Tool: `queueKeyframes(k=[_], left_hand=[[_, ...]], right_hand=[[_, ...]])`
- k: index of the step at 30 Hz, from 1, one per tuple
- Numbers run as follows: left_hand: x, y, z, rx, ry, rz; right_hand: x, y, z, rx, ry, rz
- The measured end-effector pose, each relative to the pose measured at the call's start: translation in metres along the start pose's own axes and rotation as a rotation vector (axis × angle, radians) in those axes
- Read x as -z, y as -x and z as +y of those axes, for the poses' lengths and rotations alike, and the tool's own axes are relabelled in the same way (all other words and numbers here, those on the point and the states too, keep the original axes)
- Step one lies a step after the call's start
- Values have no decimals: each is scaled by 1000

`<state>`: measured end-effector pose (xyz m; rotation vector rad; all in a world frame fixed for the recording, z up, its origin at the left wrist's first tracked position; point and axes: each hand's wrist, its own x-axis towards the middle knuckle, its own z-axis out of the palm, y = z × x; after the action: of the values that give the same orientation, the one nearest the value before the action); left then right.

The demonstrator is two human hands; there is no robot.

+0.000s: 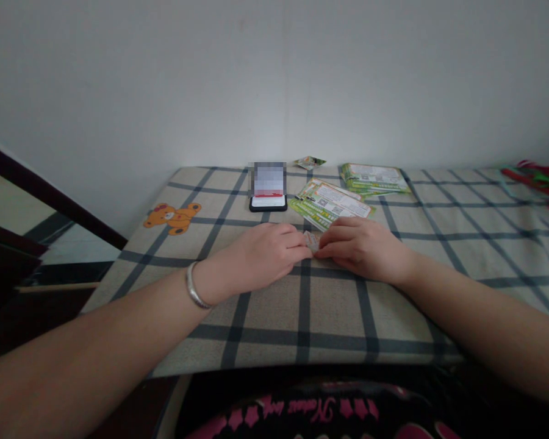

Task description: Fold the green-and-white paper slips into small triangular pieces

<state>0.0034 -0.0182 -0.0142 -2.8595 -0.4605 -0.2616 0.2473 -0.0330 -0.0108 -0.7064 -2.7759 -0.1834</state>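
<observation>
My left hand (260, 253) and my right hand (361, 247) rest on the checked tablecloth (302, 305) with their fingertips meeting. Between them both hands pinch a small folded piece of paper (311, 241). My left wrist wears a silver bangle (194, 286). Just beyond my right hand lies a loose pile of green and white printed leaflets (332, 204).
A phone (268, 189) lies beyond my left hand. A second stack of leaflets (373, 178) sits further back, with a small folded scrap (309, 162) by the wall. Red and green items (542, 180) lie at the far right. A bear print (171, 217) marks the cloth's left side.
</observation>
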Motion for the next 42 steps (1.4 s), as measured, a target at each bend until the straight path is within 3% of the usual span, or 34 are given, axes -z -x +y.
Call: queueKeyframes(k=[7, 17, 42], left_hand=[[4, -1, 1, -45, -69, 37], [12, 5, -3, -27, -49, -11], [30, 9, -4, 26, 11, -103]], right_hand=[[2, -3, -2, -23, 65, 4], [10, 2, 1, -51, 82, -67], [24, 13, 13, -98, -26, -90]])
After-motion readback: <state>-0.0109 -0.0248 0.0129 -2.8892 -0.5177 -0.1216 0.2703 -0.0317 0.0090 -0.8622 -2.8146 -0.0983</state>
